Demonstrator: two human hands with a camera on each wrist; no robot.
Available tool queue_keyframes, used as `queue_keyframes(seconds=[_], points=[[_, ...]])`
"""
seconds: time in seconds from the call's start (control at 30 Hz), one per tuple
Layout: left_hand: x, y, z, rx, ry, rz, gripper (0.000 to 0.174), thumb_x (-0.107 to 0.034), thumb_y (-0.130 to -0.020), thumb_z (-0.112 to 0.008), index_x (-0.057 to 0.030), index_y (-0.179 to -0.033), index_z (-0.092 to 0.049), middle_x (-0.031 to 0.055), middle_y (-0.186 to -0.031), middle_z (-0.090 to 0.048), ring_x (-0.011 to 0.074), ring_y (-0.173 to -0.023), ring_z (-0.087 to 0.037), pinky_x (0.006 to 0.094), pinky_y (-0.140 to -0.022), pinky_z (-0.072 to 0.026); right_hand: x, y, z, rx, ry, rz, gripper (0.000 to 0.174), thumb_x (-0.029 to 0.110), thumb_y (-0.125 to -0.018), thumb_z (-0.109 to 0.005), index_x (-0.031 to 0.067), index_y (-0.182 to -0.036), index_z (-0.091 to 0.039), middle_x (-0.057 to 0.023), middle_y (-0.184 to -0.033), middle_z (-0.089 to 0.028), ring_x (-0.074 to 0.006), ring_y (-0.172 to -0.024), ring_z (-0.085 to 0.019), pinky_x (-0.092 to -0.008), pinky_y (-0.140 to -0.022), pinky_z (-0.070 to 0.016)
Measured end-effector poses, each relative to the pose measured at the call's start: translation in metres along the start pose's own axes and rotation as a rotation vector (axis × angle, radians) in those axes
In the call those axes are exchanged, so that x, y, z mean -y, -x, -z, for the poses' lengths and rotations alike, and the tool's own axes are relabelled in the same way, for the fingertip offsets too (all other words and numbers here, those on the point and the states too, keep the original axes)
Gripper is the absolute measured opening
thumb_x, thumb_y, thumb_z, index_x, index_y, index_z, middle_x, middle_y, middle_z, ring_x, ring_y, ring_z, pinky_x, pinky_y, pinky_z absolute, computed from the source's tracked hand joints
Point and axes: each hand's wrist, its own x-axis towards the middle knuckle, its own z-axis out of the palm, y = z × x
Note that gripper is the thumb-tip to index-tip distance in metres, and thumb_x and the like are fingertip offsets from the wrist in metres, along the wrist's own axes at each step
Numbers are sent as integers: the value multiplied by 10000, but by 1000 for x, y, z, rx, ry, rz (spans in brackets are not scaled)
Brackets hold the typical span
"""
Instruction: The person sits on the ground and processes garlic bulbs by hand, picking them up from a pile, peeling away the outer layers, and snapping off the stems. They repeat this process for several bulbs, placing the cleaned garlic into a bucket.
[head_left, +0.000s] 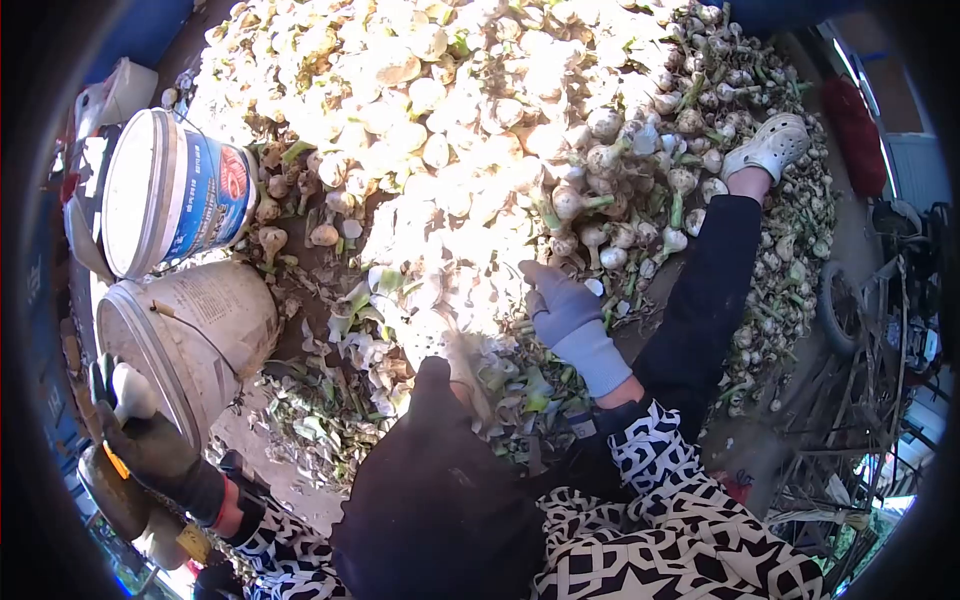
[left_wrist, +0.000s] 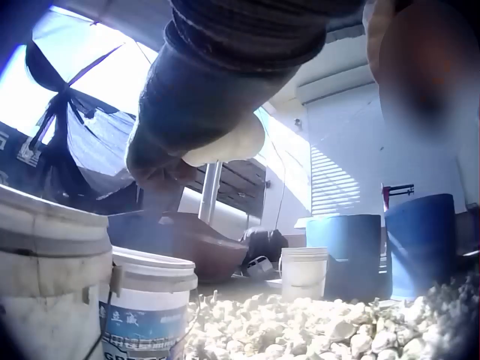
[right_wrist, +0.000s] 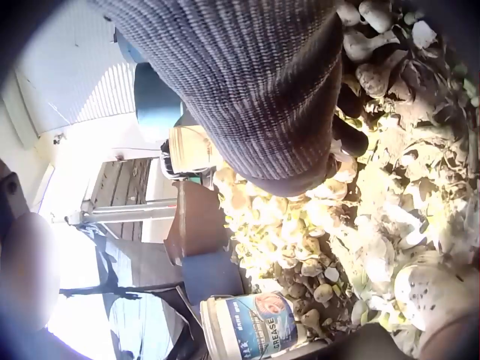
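Note:
My left hand [head_left: 150, 445], in a dark glove, grips a pale garlic bulb [head_left: 133, 391] beside the rim of a dirty white bucket [head_left: 190, 320]. The left wrist view shows the same glove [left_wrist: 202, 97] round the white bulb [left_wrist: 231, 142], above the buckets. A grey knitted glove covers my right hand [head_left: 575, 325], its fingers loosely extended over the garlic heap [head_left: 500, 150] and nothing seen in them. From the right wrist, the glove [right_wrist: 255, 97] hides part of the heap, and its fingertips are partly hidden.
A labelled bucket [head_left: 215, 195] lies left of the heap, by the dirty one. Peeled skins and leaves [head_left: 510, 385] cover the ground before my dark-covered knee [head_left: 430, 480]. My shoe [head_left: 775, 145] rests among garlic at right, near a wheel and metal frame [head_left: 840, 305].

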Motion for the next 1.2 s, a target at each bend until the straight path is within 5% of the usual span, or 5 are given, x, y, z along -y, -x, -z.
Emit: queue_keyframes(seconds=[0.27, 0.77, 0.97, 1.07, 1.2], points=[[-66, 101, -140, 457, -109, 87, 432, -240, -960, -500, -42, -1343, -473, 133, -1336, -500, 227, -1241, -459, 365, -1043, -346, -69, -104, 32, -207, -754, -1056, 453, 498, -830, -656, 50, -788, -602, -37, -547, -561, -146, -329, -447, -319, -321, -342], [-43, 199, -270, 1011, 264, -407, 751, -85, -671, -813, -79, -1327, -449, 167, -1263, -545, 311, -1130, -572, 386, -942, -482, 70, -29, 54, -129, -1092, -391, 119, 173, -894, -638, 60, -923, -659, -11, -656, -618, -78, -509, -563, -225, -378, -408], [-49, 181, -239, 1210, 943, 993, 646, -188, -768, -776, 1, -1290, -445, 105, -1086, -603, 133, -988, -601, 304, -860, -499, 80, -24, 71, 212, -1152, -286, 181, 171, -881, -657, 22, -985, -650, -10, -733, -630, -78, -580, -581, -221, -499, -476], [-3, 192, -228, 1240, 162, -171, 785, -117, -718, -809, 12, -1353, -366, 153, -1114, -614, 267, -1012, -626, 372, -890, -493, 92, -23, 73, 403, -1336, -231, 241, 148, -867, -668, -1, -1054, -644, -24, -833, -662, -77, -702, -607, -226, -638, -500], [5, 178, -244, 1382, 16, 147, 353, -311, -982, -495, 0, -1108, -602, 160, -968, -659, 245, -891, -644, 345, -827, -499, 98, -23, 40, 715, -1525, -242, 361, 151, -859, -659, -44, -1154, -590, -89, -1018, -666, -160, -914, -649, -292, -828, -515]])
